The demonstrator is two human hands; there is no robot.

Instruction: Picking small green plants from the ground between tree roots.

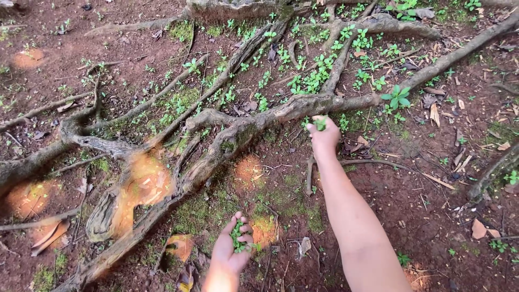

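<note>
My left hand is low in the view, palm up and cupped around a small bunch of picked green seedlings. My right hand reaches forward to the thick tree root, its fingers pinched on a small green sprout next to the root. More small green seedlings grow in patches between the roots just beyond that hand. A larger leafy seedling stands to its right.
Tangled roots spread over red-brown soil from a trunk base at the top. Moss patches and dry leaves lie on the ground. Another root runs at the right edge.
</note>
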